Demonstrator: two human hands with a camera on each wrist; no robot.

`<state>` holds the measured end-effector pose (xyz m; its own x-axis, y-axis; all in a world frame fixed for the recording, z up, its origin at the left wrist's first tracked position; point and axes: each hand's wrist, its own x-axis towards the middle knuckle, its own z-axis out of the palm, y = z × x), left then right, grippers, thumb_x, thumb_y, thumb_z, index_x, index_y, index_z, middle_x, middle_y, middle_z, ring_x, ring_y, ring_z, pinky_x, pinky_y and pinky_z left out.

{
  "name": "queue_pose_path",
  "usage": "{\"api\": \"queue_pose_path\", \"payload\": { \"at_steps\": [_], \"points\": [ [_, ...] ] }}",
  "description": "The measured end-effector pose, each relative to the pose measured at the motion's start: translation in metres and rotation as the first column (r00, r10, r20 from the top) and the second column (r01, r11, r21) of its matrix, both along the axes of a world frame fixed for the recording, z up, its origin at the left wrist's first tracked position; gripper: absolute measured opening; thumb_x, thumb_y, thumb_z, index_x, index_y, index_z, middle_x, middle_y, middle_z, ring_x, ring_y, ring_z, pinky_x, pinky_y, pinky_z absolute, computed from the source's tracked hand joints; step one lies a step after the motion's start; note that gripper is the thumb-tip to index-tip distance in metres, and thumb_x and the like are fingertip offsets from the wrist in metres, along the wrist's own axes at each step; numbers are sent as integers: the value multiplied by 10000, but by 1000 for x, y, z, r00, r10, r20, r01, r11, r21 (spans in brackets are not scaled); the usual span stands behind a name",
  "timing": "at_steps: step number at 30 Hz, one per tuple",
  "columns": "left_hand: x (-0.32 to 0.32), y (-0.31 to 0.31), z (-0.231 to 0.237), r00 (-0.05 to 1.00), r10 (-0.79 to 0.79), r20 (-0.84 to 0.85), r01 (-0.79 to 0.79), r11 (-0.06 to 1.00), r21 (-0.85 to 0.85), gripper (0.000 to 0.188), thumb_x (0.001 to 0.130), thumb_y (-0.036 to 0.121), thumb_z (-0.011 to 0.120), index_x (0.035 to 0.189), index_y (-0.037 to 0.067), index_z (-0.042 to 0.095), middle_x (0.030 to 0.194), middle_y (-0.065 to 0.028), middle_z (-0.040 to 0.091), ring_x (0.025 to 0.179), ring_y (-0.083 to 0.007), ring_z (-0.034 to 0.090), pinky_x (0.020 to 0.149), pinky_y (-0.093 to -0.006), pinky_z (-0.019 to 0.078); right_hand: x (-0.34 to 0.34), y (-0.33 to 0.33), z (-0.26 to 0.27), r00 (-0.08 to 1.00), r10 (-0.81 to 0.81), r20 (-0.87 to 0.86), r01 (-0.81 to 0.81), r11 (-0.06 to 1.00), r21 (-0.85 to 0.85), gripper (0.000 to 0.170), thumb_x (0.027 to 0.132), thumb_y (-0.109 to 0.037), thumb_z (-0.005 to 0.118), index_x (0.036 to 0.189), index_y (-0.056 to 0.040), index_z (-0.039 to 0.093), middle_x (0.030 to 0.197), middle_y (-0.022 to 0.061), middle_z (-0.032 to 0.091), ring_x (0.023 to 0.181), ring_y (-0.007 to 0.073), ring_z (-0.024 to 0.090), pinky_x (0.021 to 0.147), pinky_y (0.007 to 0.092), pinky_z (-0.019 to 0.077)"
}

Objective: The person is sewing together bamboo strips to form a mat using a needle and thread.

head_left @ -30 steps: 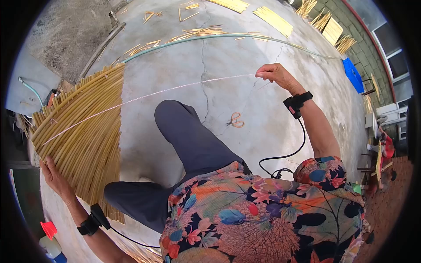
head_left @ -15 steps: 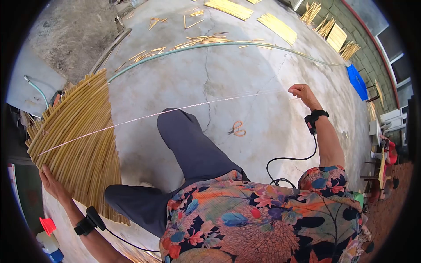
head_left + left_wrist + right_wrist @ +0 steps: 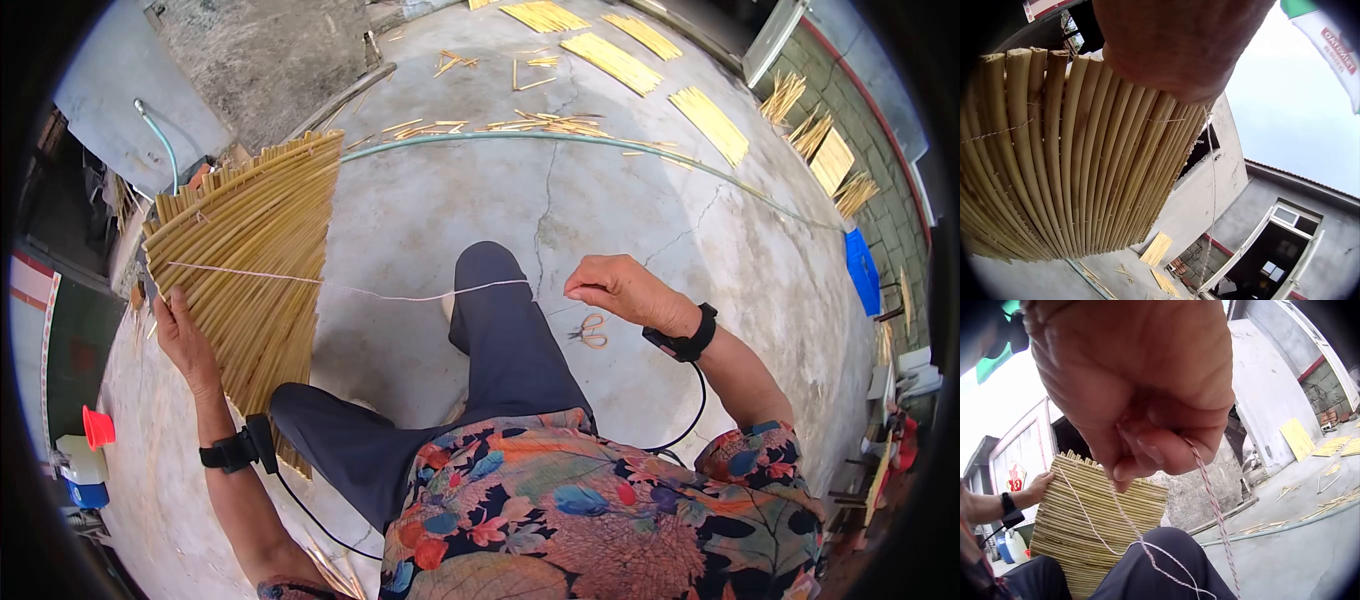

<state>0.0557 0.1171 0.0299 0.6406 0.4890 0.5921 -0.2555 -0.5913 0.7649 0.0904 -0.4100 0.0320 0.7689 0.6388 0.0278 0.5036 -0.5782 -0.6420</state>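
Observation:
My left hand (image 3: 187, 345) holds the near left edge of a fan-shaped mat of reed stalks (image 3: 255, 270), bound with thin twine and propped upright beside my knees. A pink-and-white twisted string (image 3: 400, 297) runs from the stalks near that hand, sagging across my raised knee toward my right hand (image 3: 630, 292). The right wrist view shows this right hand (image 3: 1141, 394) with curled fingers pinching the string (image 3: 1213, 506), whose strands hang down in loose loops. Past the left palm (image 3: 1172, 50) in the left wrist view, cut stalk ends (image 3: 1019, 59) line the mat's edge.
Orange-handled scissors (image 3: 592, 332) lie on the concrete floor near my right forearm. A green hose (image 3: 480, 137) crosses the floor, with loose stalks along it. Flat reed panels (image 3: 612, 62) lie farther back. A blue box (image 3: 862, 272) stands at the right, a red container (image 3: 98, 427) at the left.
My right hand first drew outward to the right with the string stretched, then came back toward my knee. The string now sags. My left hand has stayed at the mat's edge.

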Motion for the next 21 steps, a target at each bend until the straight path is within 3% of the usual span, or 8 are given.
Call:
{"api": "queue_pose_path", "payload": {
  "at_steps": [3,4,6,9,16,18,19,21],
  "points": [
    [-6,-9,5,999,3,-38,-2,1000,16,293,971,221,469,1143,-1,554,1057,-40,595,943,-87,507,848,-240,403,-19,39,-24,966,242,90,-234,968,-87,112,849,-181,587,825,-72,593,787,57,566,725,255,593,628,355,482],
    [-8,-14,8,999,14,-48,-13,1000,13,293,971,221,469,1143,-1,554,1057,-40,595,943,-87,507,848,-240,403,-25,47,-32,964,253,81,-245,965,-88,112,849,-181,587,825,-72,593,787,57,566,725,255,593,628,355,482],
    [-10,-25,15,999,10,-33,-9,1000,24,288,968,220,476,1134,-1,556,1036,-36,601,914,-80,513,824,-232,411,-40,58,-49,884,399,242,-360,913,-190,71,787,-135,589,756,-72,577,747,64,525,707,235,573,618,358,470],
    [-9,-28,15,999,14,-50,-14,1000,9,291,968,222,478,1137,-2,555,1014,-32,609,893,-78,522,806,-224,419,-62,68,-77,809,525,263,-437,837,-328,60,716,-131,581,729,-73,573,749,62,517,747,217,552,650,350,449],
    [-7,-27,8,994,-36,-102,33,999,-28,303,968,231,476,1145,-1,555,1014,-35,614,900,-80,531,807,-223,422,-74,78,-68,785,543,299,-428,824,-372,118,696,-154,567,766,-66,602,801,49,535,852,209,540,735,348,421],
    [-7,-36,15,994,-47,-96,46,999,-5,315,967,237,478,1162,-1,548,1025,-37,613,903,-83,532,809,-225,424,-75,74,-60,727,517,452,-468,855,-225,125,734,-141,575,817,-60,624,864,55,569,888,206,555,748,329,432],
    [-8,-36,16,993,-55,-103,55,998,-4,315,967,237,478,1162,-1,548,1025,-37,613,903,-83,532,809,-225,424,-74,72,-57,734,511,448,-462,859,-221,125,734,-141,575,817,-60,624,864,55,569,888,206,555,748,329,432],
    [-10,-36,16,988,-44,-147,45,999,2,318,969,236,474,1177,5,543,1035,-38,610,911,-84,530,810,-228,426,-64,62,-49,933,230,276,-256,965,60,124,800,-140,582,872,-50,627,927,61,591,918,203,568,746,318,451]
  ]
}}
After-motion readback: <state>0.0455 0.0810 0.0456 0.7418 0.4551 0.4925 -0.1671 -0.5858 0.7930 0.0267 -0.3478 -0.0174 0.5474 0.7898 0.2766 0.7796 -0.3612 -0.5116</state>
